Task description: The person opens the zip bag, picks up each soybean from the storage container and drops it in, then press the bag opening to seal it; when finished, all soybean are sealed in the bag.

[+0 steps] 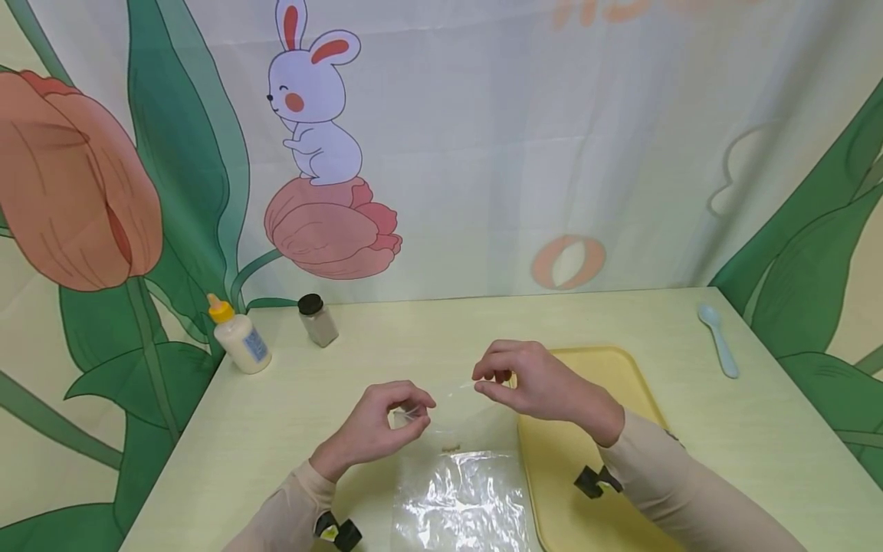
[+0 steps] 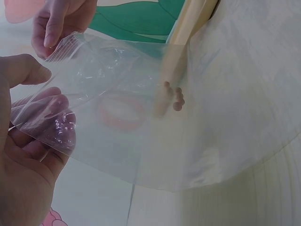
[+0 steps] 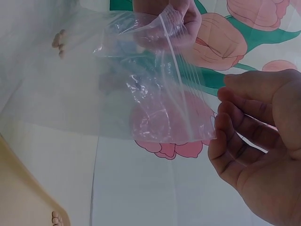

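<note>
1. Left hand (image 1: 378,422) is gripping the bag's mouth: thumb and fingers are curling with film between them.
2. Right hand (image 1: 538,381) is hovering at the other mouth corner; fingers are bending, tips close to the film's edge. Can't tell whether they're pinching or just touching.
3. Clear zip bag (image 1: 462,498) is hanging between both hands at its mouth, lower part lying on the table (image 1: 773,452) just beside the yellow tray (image 1: 596,353).
4. Small brown beads (image 2: 177,101) are sitting partway down, apparently inside, near the bend.
5. Risk: right corner could be slipping away if that contact is only light; mouth would be sagging.
6. Risk: beads could be rolling towards the mouth if the lower end is getting lifted.
7. Risk: thin film could be creasing along the zip strip (image 3: 176,70) if the hands are pulling unevenly.
</note>
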Available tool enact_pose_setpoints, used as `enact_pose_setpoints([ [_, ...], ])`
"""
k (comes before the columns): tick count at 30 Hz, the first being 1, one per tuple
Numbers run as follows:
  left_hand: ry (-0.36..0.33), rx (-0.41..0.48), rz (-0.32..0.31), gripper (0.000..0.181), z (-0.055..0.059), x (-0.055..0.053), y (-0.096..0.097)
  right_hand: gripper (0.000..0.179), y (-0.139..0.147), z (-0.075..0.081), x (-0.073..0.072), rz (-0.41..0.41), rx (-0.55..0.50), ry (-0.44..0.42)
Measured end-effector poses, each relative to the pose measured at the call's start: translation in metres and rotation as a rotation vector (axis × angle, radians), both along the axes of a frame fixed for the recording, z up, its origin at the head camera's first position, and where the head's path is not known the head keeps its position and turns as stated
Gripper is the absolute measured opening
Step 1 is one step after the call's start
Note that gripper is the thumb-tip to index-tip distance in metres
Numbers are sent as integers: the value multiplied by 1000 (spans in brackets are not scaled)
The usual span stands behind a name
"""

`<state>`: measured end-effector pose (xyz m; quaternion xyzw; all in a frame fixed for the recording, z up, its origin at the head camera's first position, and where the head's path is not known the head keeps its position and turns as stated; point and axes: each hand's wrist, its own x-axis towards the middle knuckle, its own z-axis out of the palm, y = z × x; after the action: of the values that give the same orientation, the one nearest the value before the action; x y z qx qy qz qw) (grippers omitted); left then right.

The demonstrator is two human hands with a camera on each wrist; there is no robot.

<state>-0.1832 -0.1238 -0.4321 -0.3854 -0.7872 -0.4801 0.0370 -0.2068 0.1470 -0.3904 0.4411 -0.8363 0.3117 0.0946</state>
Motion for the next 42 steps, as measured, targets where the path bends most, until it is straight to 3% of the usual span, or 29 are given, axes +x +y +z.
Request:
enact_pose_setpoints([
  [11,-4,8,1,13,-2,1,0,3,3,-3,-4,-27,-13,1],
  [24,21,17,2,14,-2,0,-1,4,16,-14,-24,-91,-34,-2],
  [36,19,21,1,14,-1,1,-2,5,23,-30,-38,-182,-2,5],
  [42,23,22,-2,14,-1,1,-2,4,27,-39,-44,-215,-4,-33],
])
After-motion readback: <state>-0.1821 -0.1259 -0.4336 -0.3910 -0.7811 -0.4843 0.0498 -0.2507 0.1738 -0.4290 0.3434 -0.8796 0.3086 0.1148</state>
